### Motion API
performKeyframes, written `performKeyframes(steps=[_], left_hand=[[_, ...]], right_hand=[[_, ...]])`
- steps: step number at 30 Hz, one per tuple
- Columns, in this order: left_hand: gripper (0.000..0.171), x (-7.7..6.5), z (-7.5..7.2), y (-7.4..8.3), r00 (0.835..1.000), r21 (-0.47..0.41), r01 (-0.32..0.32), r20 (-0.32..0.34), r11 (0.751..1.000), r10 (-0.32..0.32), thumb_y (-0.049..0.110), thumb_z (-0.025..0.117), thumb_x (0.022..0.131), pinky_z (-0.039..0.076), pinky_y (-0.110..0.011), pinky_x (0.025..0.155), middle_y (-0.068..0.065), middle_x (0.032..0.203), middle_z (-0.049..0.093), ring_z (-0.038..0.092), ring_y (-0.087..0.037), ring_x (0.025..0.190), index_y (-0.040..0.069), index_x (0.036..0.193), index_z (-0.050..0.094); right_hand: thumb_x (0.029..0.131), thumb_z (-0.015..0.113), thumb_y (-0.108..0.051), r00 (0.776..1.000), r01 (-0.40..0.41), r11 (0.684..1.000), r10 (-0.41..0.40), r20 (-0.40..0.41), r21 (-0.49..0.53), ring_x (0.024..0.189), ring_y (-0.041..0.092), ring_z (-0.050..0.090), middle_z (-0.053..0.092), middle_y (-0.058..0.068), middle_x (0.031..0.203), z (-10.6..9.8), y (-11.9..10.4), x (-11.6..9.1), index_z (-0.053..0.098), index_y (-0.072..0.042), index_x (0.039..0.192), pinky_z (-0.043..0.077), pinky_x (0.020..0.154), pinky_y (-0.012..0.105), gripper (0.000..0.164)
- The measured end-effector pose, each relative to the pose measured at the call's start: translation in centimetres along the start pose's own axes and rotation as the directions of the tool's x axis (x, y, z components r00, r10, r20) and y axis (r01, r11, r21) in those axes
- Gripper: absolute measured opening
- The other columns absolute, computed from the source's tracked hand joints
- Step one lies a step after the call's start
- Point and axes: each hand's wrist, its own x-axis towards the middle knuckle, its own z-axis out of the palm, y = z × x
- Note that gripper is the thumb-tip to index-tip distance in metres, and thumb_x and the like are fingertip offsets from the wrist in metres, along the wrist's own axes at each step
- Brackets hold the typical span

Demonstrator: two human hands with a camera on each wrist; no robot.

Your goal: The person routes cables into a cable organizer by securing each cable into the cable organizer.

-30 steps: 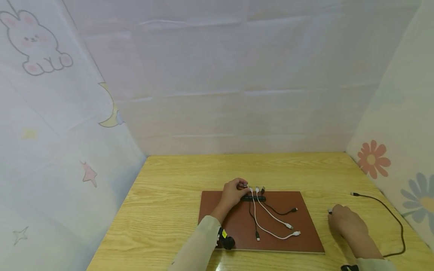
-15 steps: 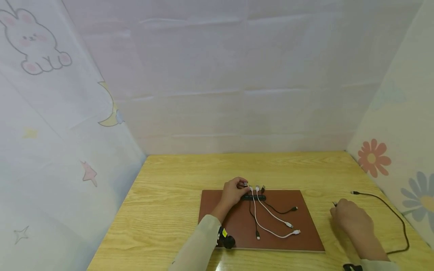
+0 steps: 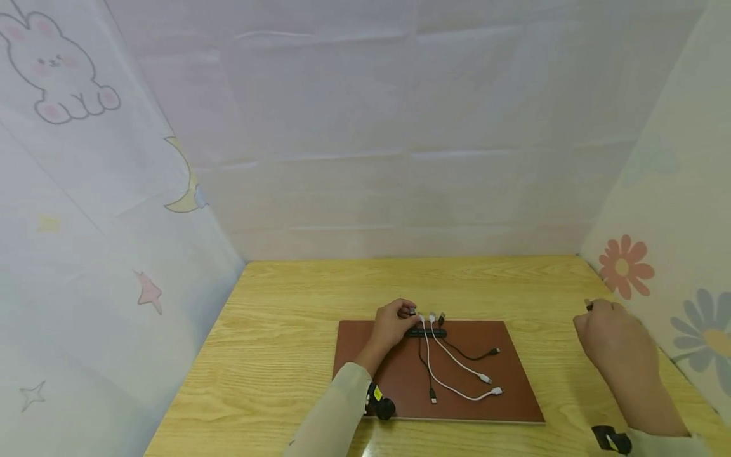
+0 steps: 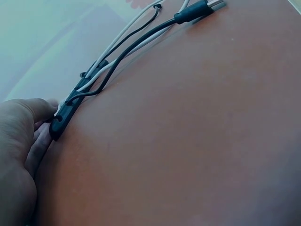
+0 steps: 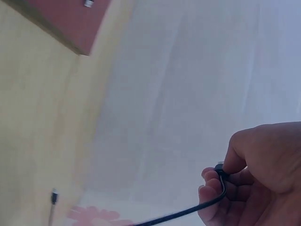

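Observation:
My left hand (image 3: 394,327) grips the left end of a black cable holder (image 4: 70,106) at the back edge of a brown board (image 3: 457,406). Its thumb and fingers lie on either side of that end, where one slot shows no cable. White cables (image 3: 457,362) and black cables (image 3: 429,368) run through the other slots, their plugs lying forward on the board. My right hand (image 3: 619,343) is raised right of the board. Thumb and fingers pinch the plug of another black cable (image 5: 178,215), which trails away; the head view shows only the plug's tip.
In the right wrist view, a dark plug (image 5: 54,196) lies on the wooden table (image 3: 274,343). Printed cloth walls (image 3: 365,190) stand at the back and both sides. A wrist camera (image 3: 385,408) sits above the board's front edge.
My right hand has moved to the right and away from me, lifting the black cable's plug. The cable on the right table is now hidden in the head view. My left hand stays put.

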Motion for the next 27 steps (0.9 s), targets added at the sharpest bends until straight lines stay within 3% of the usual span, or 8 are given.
performKeyframes(steps=[4, 6, 8, 12, 14, 17, 20, 27], left_hand=[[0.028, 0.1, 0.2, -0.1, 1.000, 0.017, -0.011, 0.000, 1.000, 0.011, 0.023, 0.075, 0.094, 0.055, -0.022, 0.076, 0.005, 0.100, 0.069, 0.066, -0.007, 0.090, 0.010, 0.119, 0.071], [0.028, 0.1, 0.2, -0.2, 1.000, 0.026, -0.021, -0.002, 0.999, 0.021, 0.023, 0.075, 0.094, 0.055, -0.022, 0.077, 0.004, 0.100, 0.069, 0.067, -0.007, 0.090, 0.010, 0.119, 0.071], [0.028, 0.2, 0.2, -0.2, 0.999, 0.044, -0.036, -0.004, 0.998, 0.036, 0.022, 0.075, 0.095, 0.056, -0.023, 0.077, 0.004, 0.100, 0.069, 0.067, -0.008, 0.090, 0.010, 0.119, 0.071], [0.028, 0.1, 0.3, -0.1, 0.998, 0.113, -0.057, -0.005, 0.992, 0.058, 0.023, 0.074, 0.095, 0.056, -0.024, 0.078, 0.002, 0.099, 0.070, 0.067, -0.010, 0.091, 0.010, 0.119, 0.071], [0.028, 0.2, 0.3, -0.1, 0.998, 0.149, -0.061, -0.003, 0.987, 0.062, 0.023, 0.075, 0.095, 0.056, -0.025, 0.077, 0.002, 0.098, 0.071, 0.067, -0.011, 0.090, 0.011, 0.120, 0.071], [0.029, 0.1, 0.4, -0.1, 0.998, 0.186, -0.059, -0.001, 0.981, 0.061, 0.025, 0.075, 0.095, 0.056, -0.027, 0.077, 0.002, 0.097, 0.071, 0.067, -0.012, 0.090, 0.012, 0.120, 0.071], [0.029, 0.0, 0.4, 0.0, 0.998, 0.208, -0.065, -0.002, 0.976, 0.067, 0.025, 0.075, 0.095, 0.056, -0.029, 0.076, 0.002, 0.096, 0.070, 0.066, -0.013, 0.089, 0.011, 0.119, 0.071], [0.028, -0.3, 0.6, 0.1, 0.998, 0.256, -0.062, -0.010, 0.965, 0.067, 0.027, 0.072, 0.097, 0.054, -0.029, 0.075, 0.002, 0.094, 0.067, 0.063, -0.014, 0.087, 0.010, 0.119, 0.070]], right_hand=[[0.097, 0.038, -0.004, 0.991, -0.125, 0.989, 0.121, 0.050, 0.082, 0.049, 0.020, 0.027, 0.036, 0.009, 0.062, -2.5, -0.3, 1.4, 0.043, -0.002, 0.071, 0.022, 0.044, 0.033, 0.027], [0.096, 0.039, -0.004, 0.996, -0.093, 0.993, 0.093, -0.006, 0.079, 0.047, 0.021, 0.027, 0.037, 0.010, 0.061, -3.4, -0.5, 2.0, 0.047, 0.005, 0.078, 0.022, 0.044, 0.033, 0.022], [0.094, 0.038, -0.004, 0.991, -0.041, 0.996, 0.050, -0.122, 0.080, 0.043, 0.020, 0.026, 0.035, 0.009, 0.057, -4.1, -0.8, 2.6, 0.048, 0.008, 0.078, 0.020, 0.043, 0.032, 0.022], [0.093, 0.038, -0.002, 0.963, 0.050, 0.999, -0.046, -0.266, 0.008, 0.040, 0.018, 0.021, 0.033, 0.013, 0.052, -5.5, -1.5, 3.8, 0.043, 0.005, 0.071, 0.016, 0.041, 0.031, 0.024], [0.094, 0.039, -0.002, 0.959, 0.044, 0.999, -0.043, -0.279, -0.002, 0.040, 0.025, 0.028, 0.043, 0.025, 0.061, -6.3, -1.8, 4.5, 0.048, 0.013, 0.077, 0.022, 0.036, 0.036, 0.024], [0.095, 0.042, -0.002, 0.966, -0.004, 1.000, 0.003, -0.257, -0.005, 0.048, 0.041, 0.045, 0.053, 0.041, 0.088, -7.7, -2.3, 5.4, 0.054, 0.025, 0.103, 0.037, 0.039, 0.051, 0.030], [0.094, 0.042, -0.001, 0.962, -0.030, 0.999, 0.025, -0.272, -0.015, 0.064, 0.052, 0.055, 0.053, 0.043, 0.101, -9.0, -3.1, 6.2, 0.054, 0.025, 0.110, 0.046, 0.052, 0.063, 0.033], [0.095, 0.047, 0.003, 0.894, 0.079, 0.992, -0.113, -0.433, -0.096, 0.070, 0.056, 0.058, 0.056, 0.043, 0.097, -11.0, -4.2, 7.9, 0.057, 0.023, 0.109, 0.048, 0.058, 0.067, 0.027]])
